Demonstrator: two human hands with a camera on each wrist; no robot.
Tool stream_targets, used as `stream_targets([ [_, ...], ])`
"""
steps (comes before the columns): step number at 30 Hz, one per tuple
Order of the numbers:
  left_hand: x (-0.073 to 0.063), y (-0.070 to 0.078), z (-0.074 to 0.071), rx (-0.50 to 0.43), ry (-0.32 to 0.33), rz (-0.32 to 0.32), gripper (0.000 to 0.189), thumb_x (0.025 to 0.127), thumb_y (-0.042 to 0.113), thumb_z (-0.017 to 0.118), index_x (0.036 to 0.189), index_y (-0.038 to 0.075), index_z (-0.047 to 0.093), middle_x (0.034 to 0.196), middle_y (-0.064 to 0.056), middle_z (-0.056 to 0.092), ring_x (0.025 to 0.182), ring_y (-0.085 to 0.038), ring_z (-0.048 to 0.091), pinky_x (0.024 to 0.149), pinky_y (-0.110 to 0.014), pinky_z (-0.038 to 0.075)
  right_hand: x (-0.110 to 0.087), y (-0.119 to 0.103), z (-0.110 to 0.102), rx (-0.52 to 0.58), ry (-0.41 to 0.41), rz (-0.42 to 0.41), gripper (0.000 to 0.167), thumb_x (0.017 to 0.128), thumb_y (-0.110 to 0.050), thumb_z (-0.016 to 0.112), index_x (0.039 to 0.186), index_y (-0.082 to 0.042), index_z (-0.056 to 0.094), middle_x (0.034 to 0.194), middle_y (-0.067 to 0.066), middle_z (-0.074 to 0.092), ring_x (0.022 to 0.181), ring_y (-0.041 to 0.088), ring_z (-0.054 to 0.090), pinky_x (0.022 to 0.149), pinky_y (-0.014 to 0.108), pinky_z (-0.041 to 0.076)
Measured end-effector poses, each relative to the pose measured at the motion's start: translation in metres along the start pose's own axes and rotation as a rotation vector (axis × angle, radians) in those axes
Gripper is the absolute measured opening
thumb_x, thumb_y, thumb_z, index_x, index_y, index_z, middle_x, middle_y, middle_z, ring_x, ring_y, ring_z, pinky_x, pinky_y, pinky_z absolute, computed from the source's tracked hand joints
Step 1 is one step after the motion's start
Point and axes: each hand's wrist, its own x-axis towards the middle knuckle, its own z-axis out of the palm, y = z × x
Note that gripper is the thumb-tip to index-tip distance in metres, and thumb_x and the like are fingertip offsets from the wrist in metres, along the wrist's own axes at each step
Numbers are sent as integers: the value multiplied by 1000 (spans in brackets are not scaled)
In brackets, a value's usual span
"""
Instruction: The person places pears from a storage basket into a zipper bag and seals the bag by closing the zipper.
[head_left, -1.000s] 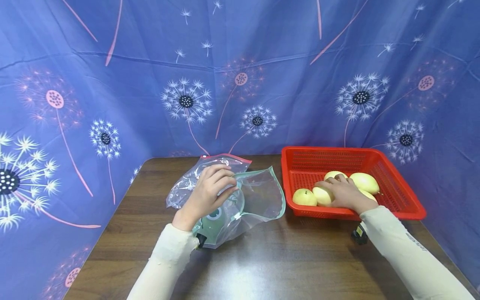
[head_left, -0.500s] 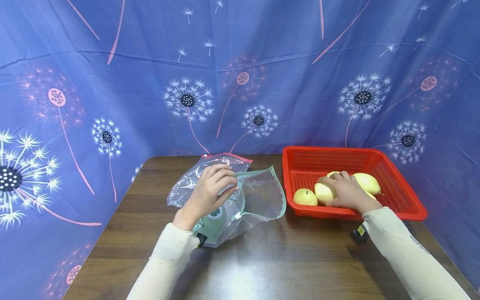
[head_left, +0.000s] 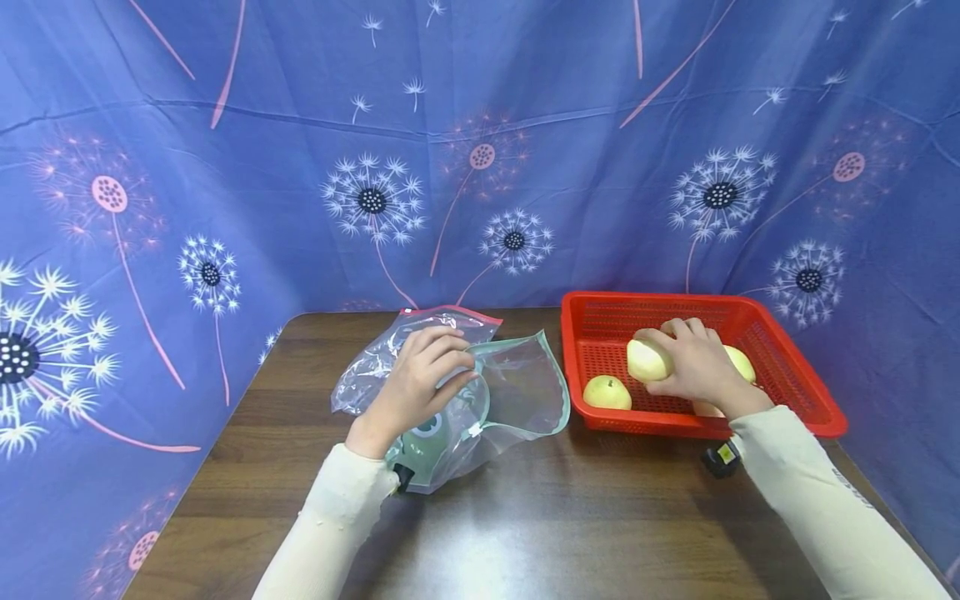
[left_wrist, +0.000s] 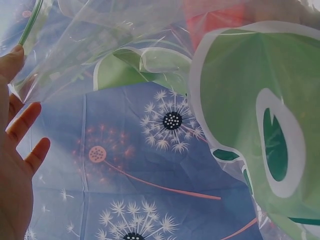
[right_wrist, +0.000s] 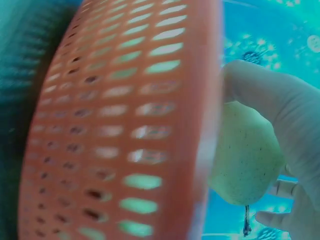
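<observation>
In the head view my right hand (head_left: 697, 367) grips a yellow pear (head_left: 648, 360) over the red basket (head_left: 581, 333). The right wrist view shows the pear (right_wrist: 245, 155) with its stem hanging down, between thumb and fingers, beyond the basket's perforated wall (right_wrist: 125, 130). My left hand (head_left: 423, 375) pinches the rim of a clear zip bag (head_left: 525, 387) with green edging and a green cartoon print; its mouth gapes towards the basket. In the left wrist view the thumb and fingertips (left_wrist: 19, 52) hold the film near the green edge.
Another pear (head_left: 607, 393) lies at the basket's left end, and more pears (head_left: 739, 363) are partly hidden behind the right hand. A second clear bag with a red zip (head_left: 367, 367) lies behind the green one on the wooden table (head_left: 525, 517). A blue dandelion-print cloth (head_left: 600, 167) hangs behind.
My right hand has lifted the pear up from among the others in the basket. The left hand and the bag have stayed put.
</observation>
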Motion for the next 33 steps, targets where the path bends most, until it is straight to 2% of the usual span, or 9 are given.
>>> stream_targets([
  [6, 1, -1, -1, -5, 9, 3, 18, 101, 26, 59, 94, 11, 65, 102, -7, 68, 115, -31, 57, 97, -47, 43, 8, -17, -16, 11, 145, -92, 68, 56, -30, 86, 119, -16, 64, 103, 16, 53, 90, 37, 46, 71, 55, 39],
  [11, 3, 0, 0, 3, 0, 11, 12, 97, 22, 65, 95, 11, 65, 102, -6, 68, 114, -31, 57, 98, -46, 43, 15, -39, -28, 29, 217, -182, 69, 54, -29, 87, 118, -17, 64, 103, 15, 53, 90, 36, 48, 71, 52, 38],
  [20, 3, 1, 2, 1, -6, 13, 10, 90, 18, 71, 95, 11, 66, 102, -6, 68, 112, -31, 58, 98, -46, 43, 22, -78, -41, 56, 255, -297, 69, 57, -32, 86, 121, -18, 63, 108, 14, 54, 93, 36, 50, 73, 49, 37],
  [25, 2, 1, 4, 6, 2, 11, 10, 93, 20, 69, 94, 11, 66, 102, -6, 68, 113, -30, 58, 98, -46, 43, 25, -98, -41, 83, 277, -353, 65, 60, -36, 84, 120, -20, 64, 108, 13, 55, 95, 35, 51, 75, 48, 38],
  [33, 2, 2, 6, 18, 6, 16, 12, 96, 23, 66, 94, 12, 66, 102, -6, 68, 113, -32, 58, 96, -46, 44, 30, -127, -37, 112, 291, -463, 66, 59, -29, 82, 122, -21, 65, 109, 14, 56, 98, 34, 53, 78, 49, 43],
])
